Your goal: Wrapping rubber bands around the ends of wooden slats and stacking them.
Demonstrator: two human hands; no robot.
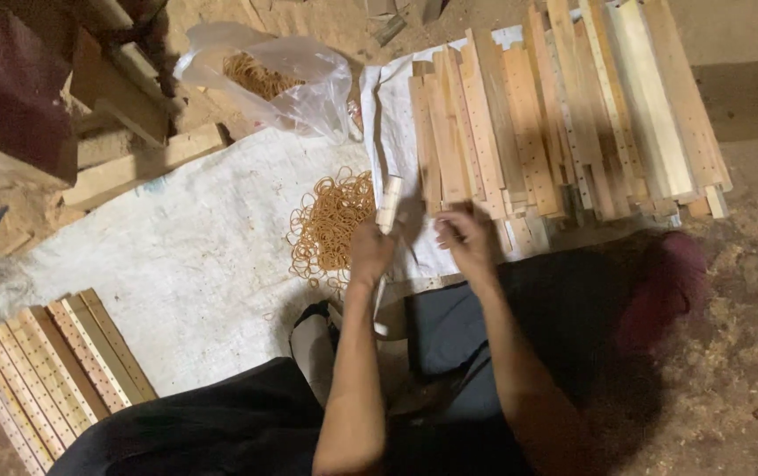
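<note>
- A short bundle of wooden strips [389, 204] is gripped in the left hand [370, 251], the fingers clenched around its lower part, and it is held upright above the white sheet [194, 256].
- The right hand [465, 240] is kept just to the right of the bundle, with the fingers curled inward; the view is blurred, so it cannot be told whether anything is pinched between them.
- A loose heap of rubber bands [330, 220] is spread on the sheet just left of the left hand, near the bundle.
- A clear plastic bag [278, 75] with more rubber bands inside is seen farther off, at the far edge of the sheet.
- A large stack of wooden slats [564, 115], many pierced with rows of small holes, is laid on the far right, just beyond the right hand.
- A smaller row of perforated slats [53, 370] is laid side by side at the near left, well apart from both hands.
- A plain wooden plank [145, 163] is set on the ground at the far left, touching the sheet's edge.
- The ground [749, 335] on the right is covered in sawdust.
- Dark trousers [564, 308] are seen beneath the forearms at the near side.
</note>
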